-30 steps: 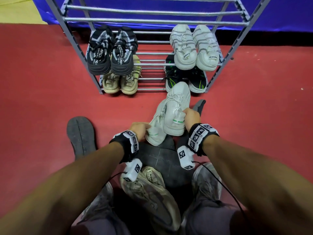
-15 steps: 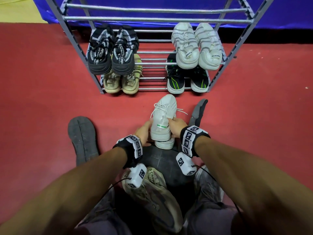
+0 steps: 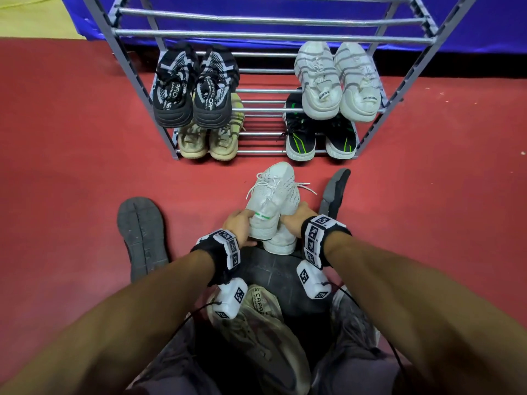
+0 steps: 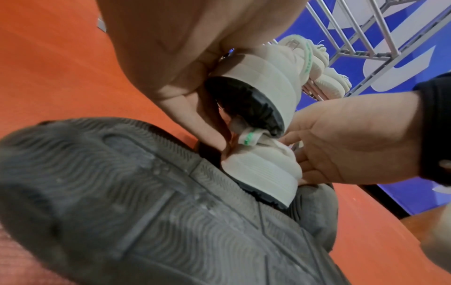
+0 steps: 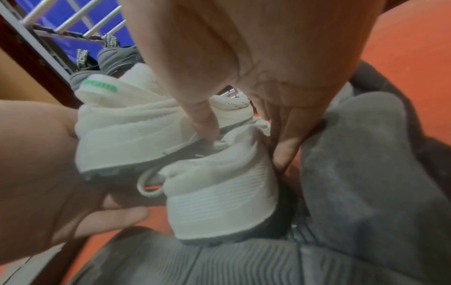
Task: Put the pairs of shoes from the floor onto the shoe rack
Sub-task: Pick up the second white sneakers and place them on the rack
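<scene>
Because the white shoes (image 3: 271,206) sit stacked, the left hand (image 3: 239,223) and right hand (image 3: 296,220) clasp their heels together, presumably to lift the pair to the far rack (image 3: 273,38).

A staged indoor recording spot: smooth red floor (image 3: 71,143), a grey metal tube shoe rack (image 3: 273,38), and a blue printed banner wall (image 3: 285,4) behind.

Your two forearms reach forward side by side, each wrist wrapped in a black band. Your left hand (image 3: 239,223) sits at the left, thumb and fingers curled in a grip. Your right hand (image 3: 295,219) sits just to its right, thumb pressed down and fingers (image 5: 285,135) pointing downward, also gripping. The two hands are close together.
</scene>
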A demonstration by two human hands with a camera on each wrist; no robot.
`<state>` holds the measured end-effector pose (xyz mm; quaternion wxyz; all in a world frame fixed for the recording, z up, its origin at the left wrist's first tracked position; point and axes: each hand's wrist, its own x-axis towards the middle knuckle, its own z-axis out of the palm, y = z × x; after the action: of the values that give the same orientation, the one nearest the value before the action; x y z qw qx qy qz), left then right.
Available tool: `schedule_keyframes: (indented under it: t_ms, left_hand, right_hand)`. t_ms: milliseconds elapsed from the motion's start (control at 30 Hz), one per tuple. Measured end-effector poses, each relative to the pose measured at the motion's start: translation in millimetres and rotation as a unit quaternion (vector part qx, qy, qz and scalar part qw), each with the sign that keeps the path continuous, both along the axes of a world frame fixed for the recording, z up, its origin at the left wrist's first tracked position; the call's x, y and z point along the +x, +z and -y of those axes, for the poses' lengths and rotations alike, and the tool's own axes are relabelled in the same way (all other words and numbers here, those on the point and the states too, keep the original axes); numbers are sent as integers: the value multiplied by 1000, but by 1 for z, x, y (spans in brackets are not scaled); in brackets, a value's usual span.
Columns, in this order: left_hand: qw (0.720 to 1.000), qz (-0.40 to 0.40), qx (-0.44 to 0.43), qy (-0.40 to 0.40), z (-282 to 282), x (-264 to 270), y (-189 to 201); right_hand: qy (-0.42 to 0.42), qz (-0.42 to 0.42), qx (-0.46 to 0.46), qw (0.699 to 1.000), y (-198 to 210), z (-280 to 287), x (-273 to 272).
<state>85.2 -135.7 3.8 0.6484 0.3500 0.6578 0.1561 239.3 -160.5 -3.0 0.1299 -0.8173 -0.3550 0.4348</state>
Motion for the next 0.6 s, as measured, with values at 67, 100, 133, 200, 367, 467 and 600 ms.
schedule_keyframes:
  t_ms: [67,100,133,200,367,467,600]
  left_hand:
    - [1000,2,2,11,1,0,2]
    - [1000,-5,3,13,1,-1,3]
    - [1000,-10,10,15,-1,-2,3]
    - [999,-18,24,24,-7,-6,5]
    - [988,-6,15,155,-11,-14,10]
    - [995,-6,24,101,-9,-18,7]
    - [997,14,13,77,-2,-25,-3]
  right_hand:
    - [-33,-2,-12,999,0,-1,2]
    - [-52,2,-31,998,3,-1,3]
    - [-66,-5,-41,997,5,-2,4]
    - [-82,-38,-38,995,5,-6,3]
    - [-141,-37,-19,989,6,-8,-17]
    - [-162,13,-10,987,6,-5,-17]
    - [-130,28,-23,991,-1,1,-15]
